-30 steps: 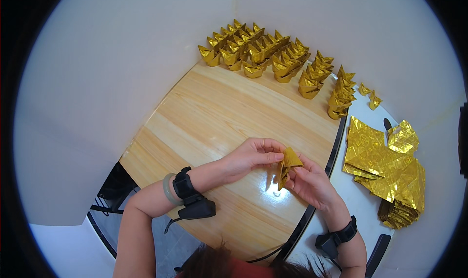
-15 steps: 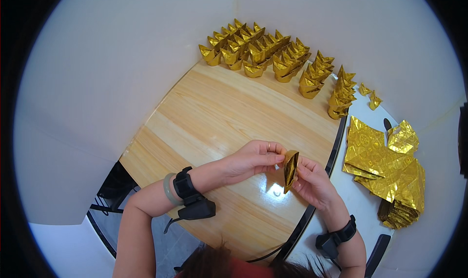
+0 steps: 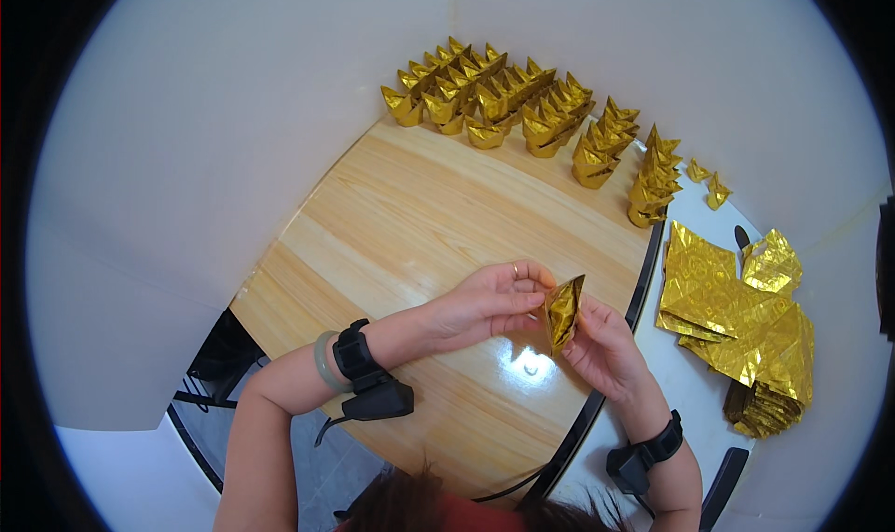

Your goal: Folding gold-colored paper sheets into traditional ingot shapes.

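Note:
A folded gold foil-paper ingot (image 3: 563, 314) is held up over the wooden table, tilted, with its pointed tips up and down. My left hand (image 3: 499, 301) grips its left side between thumb and fingers. On the other side, my right hand (image 3: 601, 345) pinches its lower right part; some of those fingertips are hidden behind the paper. Several finished gold paper ingots (image 3: 545, 126) stand in stacked rows along the table's far edge.
Creased gold foil sheets (image 3: 736, 313) lie in a pile on the white surface (image 3: 606, 448) at right. Two small gold pieces (image 3: 716, 193) sit behind them. White walls enclose the wooden table (image 3: 373, 224). A black cable (image 3: 517, 483) runs along its near edge.
The paper ingot has turned in my hands and opened wider, showing its gold middle instead of a narrow dark slot. Its top tip now leans right. My hands have shifted only slightly.

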The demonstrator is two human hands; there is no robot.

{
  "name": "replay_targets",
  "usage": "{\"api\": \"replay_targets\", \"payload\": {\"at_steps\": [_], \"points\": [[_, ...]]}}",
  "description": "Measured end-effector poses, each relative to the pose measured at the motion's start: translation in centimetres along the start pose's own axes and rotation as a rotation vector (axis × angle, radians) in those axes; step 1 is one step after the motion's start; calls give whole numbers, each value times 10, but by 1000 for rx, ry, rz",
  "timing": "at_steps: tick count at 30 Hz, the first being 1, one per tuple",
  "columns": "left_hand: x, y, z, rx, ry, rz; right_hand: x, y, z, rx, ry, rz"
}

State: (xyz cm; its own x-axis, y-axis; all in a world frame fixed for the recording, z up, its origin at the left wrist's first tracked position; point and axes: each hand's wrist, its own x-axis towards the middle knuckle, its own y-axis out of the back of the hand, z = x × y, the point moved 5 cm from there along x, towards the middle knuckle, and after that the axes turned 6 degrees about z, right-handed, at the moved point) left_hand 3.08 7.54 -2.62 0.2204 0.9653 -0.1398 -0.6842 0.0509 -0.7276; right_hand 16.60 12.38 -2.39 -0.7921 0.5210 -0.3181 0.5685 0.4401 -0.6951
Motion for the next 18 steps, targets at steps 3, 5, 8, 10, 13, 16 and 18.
{"api": "replay_targets", "payload": {"at_steps": [3, 5, 8, 10, 13, 16, 18], "points": [[-1, -2, -2, 4, 42, -3, -3, -3, -1, -15, -12, -10], [0, 0, -3, 5, 40, -17, -3, -3, -1, -17, -34, -21], [1, 8, -4, 43, -25, 6, -2, -3, 1, -14, -61, -15], [1, 7, -3, 43, -62, -34, -1, -3, 2, -11, -67, 1], [1, -3, -2, 24, -41, -62, -3, -9, 0, 30, -76, -125], [-2, -6, 0, -10, -36, -66, -3, -11, 2, 48, -87, -46], [0, -2, -3, -9, -39, -75, -2, -9, 3, 186, -82, -131]]}}
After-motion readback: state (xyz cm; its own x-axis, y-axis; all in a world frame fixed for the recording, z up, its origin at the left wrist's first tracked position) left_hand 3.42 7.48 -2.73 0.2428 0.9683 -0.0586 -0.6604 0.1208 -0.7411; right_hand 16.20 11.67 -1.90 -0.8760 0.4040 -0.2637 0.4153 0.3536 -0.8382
